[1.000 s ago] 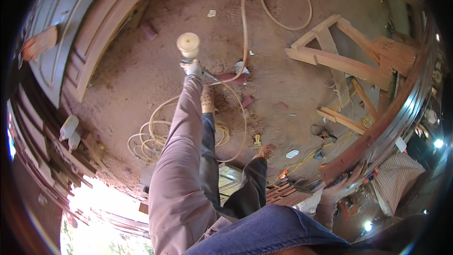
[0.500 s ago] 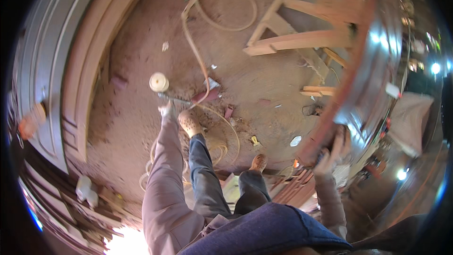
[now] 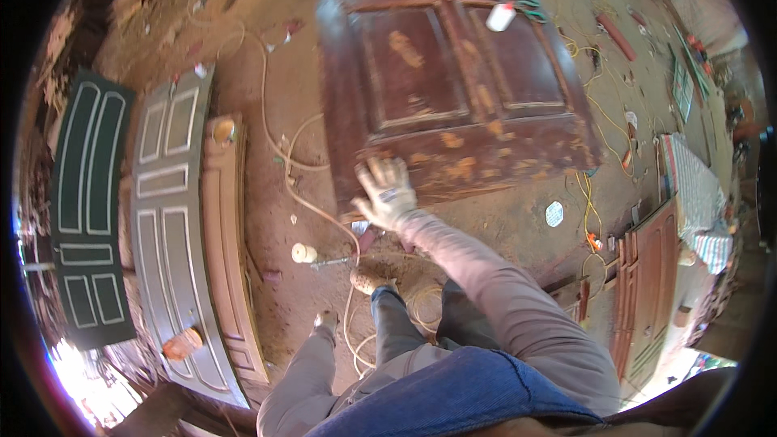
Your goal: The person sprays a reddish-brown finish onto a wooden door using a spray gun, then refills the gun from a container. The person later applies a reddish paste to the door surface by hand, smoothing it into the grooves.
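My right hand [image 3: 388,196], in a pale work glove, lies with its fingers spread at the near left corner of a dark brown panelled door [image 3: 417,73]. The door's finish is worn to pale patches along its near end. My left hand [image 3: 325,321] hangs low on the left, small and blurred, so its fingers cannot be made out. Beyond it, apart from the hand, a spray gun with a white cup [image 3: 303,253] appears to lie on the dirt floor, beside a pale hose [image 3: 265,105].
On the left stand a grey door [image 3: 168,218], a dark green door [image 3: 91,202] and a bare wooden door [image 3: 231,275]. A white bottle [image 3: 501,17] sits on the brown door. Yellow cord [image 3: 589,194] trails on the right, near stacked reddish wood panels [image 3: 647,291].
The view has swung round, bringing the brown door to the front. My right hand has shifted from the door's edge to spread at its corner. My left hand now appears farther from the spray gun.
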`<act>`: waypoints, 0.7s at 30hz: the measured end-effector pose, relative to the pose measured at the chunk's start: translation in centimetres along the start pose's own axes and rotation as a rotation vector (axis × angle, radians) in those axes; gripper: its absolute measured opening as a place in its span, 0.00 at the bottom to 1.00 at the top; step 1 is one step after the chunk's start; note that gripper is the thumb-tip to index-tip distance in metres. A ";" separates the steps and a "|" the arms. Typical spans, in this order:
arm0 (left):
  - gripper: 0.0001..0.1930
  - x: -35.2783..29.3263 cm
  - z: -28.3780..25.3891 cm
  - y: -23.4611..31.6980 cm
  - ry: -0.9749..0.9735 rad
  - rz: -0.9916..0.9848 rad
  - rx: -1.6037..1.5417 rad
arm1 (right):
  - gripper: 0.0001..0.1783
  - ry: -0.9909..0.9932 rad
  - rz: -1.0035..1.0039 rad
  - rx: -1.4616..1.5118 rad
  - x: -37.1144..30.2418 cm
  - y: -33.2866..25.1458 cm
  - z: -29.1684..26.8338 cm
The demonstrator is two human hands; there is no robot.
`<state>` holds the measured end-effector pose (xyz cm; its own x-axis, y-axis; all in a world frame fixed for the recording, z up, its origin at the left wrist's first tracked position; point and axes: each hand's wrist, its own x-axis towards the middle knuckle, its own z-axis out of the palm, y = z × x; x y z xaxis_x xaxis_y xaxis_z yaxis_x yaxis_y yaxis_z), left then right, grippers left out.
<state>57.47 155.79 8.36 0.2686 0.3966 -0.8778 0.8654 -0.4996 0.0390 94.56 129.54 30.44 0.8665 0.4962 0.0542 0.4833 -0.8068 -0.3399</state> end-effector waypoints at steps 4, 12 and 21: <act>0.23 -5.3 2.9 2.2 0.048 -0.033 -0.699 | 0.34 -0.075 -0.260 0.108 -6.4 2.3 -0.4; 0.13 -16.8 11.0 17.6 -0.257 0.189 -0.542 | 0.17 -0.554 0.343 0.212 -43.4 27.7 -8.7; 0.22 -28.3 14.5 50.2 0.155 0.929 0.247 | 0.09 0.076 1.619 -0.381 -82.8 33.2 -25.5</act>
<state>87.15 108.35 28.29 0.8675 -0.1489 -0.4747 0.1723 -0.8051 0.5675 42.03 53.54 38.60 0.4665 -0.8827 -0.0558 -0.8707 -0.4694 0.1466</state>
